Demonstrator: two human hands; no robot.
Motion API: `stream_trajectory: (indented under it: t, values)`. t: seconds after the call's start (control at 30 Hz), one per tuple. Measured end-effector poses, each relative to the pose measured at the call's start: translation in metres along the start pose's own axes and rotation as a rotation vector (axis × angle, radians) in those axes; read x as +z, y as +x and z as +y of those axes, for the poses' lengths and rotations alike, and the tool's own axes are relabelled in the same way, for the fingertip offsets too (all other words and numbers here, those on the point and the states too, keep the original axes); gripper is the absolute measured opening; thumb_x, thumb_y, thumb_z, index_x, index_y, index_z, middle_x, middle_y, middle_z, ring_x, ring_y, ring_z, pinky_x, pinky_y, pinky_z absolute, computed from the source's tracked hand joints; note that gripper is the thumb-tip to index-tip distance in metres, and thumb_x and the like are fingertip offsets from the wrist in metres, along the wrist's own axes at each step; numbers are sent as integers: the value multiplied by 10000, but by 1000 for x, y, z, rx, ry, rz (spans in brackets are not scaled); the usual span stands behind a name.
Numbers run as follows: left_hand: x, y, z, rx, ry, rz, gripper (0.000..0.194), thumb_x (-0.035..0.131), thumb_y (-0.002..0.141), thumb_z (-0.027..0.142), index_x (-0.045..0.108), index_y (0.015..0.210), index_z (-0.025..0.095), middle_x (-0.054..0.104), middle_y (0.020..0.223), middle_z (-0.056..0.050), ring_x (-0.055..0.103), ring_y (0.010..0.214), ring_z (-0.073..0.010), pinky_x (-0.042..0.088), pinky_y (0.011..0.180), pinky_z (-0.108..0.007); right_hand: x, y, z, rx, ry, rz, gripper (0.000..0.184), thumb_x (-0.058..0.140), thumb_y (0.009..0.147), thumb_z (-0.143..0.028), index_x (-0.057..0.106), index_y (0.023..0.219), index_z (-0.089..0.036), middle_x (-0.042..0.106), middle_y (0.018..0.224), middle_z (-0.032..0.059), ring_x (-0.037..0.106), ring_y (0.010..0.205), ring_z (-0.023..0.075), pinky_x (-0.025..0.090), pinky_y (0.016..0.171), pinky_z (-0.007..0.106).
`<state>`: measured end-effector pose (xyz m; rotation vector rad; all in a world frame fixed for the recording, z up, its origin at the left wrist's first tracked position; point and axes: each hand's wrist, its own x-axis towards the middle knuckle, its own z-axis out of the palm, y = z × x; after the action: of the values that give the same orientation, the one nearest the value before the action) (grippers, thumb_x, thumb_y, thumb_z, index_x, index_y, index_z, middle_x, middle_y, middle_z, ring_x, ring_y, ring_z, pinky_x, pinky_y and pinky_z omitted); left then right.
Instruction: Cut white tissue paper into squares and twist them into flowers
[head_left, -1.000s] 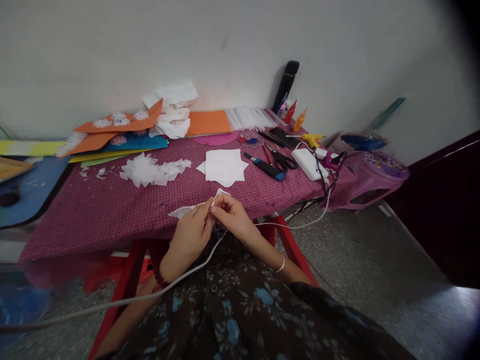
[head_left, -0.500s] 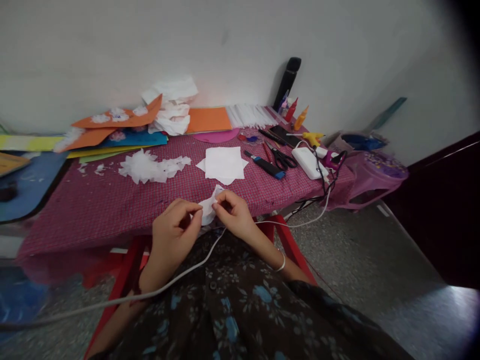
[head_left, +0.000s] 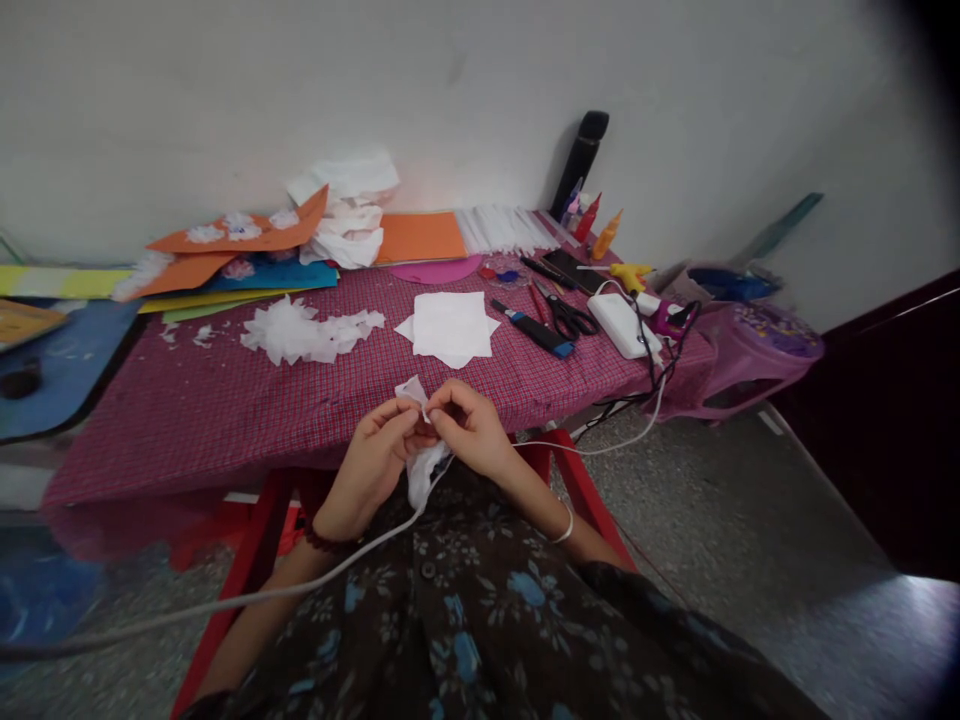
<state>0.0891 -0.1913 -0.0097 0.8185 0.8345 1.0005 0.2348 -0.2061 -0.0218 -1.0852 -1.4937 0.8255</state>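
My left hand (head_left: pixel 373 457) and my right hand (head_left: pixel 466 428) meet at the near edge of the table, both pinching one piece of white tissue paper (head_left: pixel 421 468). The paper is gathered between the fingertips; a small tip sticks up and the rest hangs down toward my lap. A flat stack of white tissue squares (head_left: pixel 450 325) lies on the red checked tablecloth (head_left: pixel 225 400) just beyond my hands.
A pile of cut white tissue shapes (head_left: pixel 304 335) lies left of the stack. Scissors (head_left: pixel 568 320), a blue-tipped cutter (head_left: pixel 534 332), a white power bank (head_left: pixel 622 325), glue bottles (head_left: pixel 596 228) and a yellow glue gun (head_left: pixel 628 272) sit at the right. Coloured paper sheets (head_left: pixel 247 262) line the wall. A white cable (head_left: pixel 300 585) crosses my lap.
The tissue, held stretched sideways a second ago, is now bunched between both hands and hangs downward. My left hand moved out and came back to the right hand.
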Motion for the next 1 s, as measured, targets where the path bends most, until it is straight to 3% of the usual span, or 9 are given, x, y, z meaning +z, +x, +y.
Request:
stream_trajectory:
  t: [0.3, 0.47, 0.77, 1.0]
  values:
    - [-2, 1, -1, 2, -64, -3, 188, 815, 592, 190, 646, 660, 140, 624, 690, 19, 602, 628, -85, 541, 622, -205, -2, 1, -3, -72, 48, -38, 58, 574, 841, -181, 590, 791, -205, 544, 788, -5, 516, 736, 142, 402, 688, 280]
    - [-2, -1, -2, 6, -87, -13, 201, 843, 586, 219, 672, 655, 138, 648, 693, 3, 609, 634, -100, 549, 641, -224, -2, 1, -1, -96, 49, -45, 49, 572, 834, -172, 591, 800, -201, 550, 790, -3, 525, 739, 142, 412, 684, 281]
    - [0, -3, -5, 110, 34, 22, 174, 844, 567, 197, 705, 659, 146, 672, 663, 10, 611, 616, -91, 508, 640, -189, -3, 1, -3, -109, 50, -31, 70, 563, 838, -157, 592, 798, -206, 555, 795, 0, 535, 750, 143, 424, 682, 283]
    - [-1, -1, -7, 112, 50, 55, 153, 825, 571, 194, 701, 646, 145, 679, 659, 7, 624, 614, -102, 525, 660, -216, -2, 1, 0, -90, 30, -22, 55, 565, 840, -176, 593, 809, -213, 562, 802, 0, 537, 746, 144, 430, 683, 286]
